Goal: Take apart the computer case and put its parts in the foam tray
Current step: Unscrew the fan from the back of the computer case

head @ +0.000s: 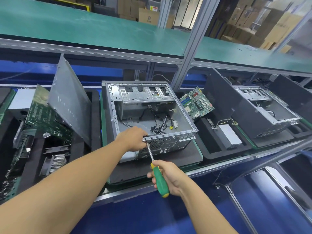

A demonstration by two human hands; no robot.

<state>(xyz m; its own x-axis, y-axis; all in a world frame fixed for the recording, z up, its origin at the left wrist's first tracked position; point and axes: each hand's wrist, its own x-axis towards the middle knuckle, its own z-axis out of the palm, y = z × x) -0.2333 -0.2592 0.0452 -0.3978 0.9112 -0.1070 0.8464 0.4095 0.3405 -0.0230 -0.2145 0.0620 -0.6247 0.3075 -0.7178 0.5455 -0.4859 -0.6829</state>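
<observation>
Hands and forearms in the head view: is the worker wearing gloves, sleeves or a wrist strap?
No. The left hand and right hand are bare, without gloves. The left forearm and right forearm are uncovered as far as the frame shows; no sleeve, watch, ring or wrist strap is visible.

Bright, even light, with only soft shadows. A pale sheen lies on the leaning metal side panel (70,105). Wide-angle distortion bows the green shelf (84,31) edge; distant cardboard boxes (253,22) look slightly soft.

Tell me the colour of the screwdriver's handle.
Green with yellow ends on the screwdriver handle, gripped by the right hand; head view.
</observation>
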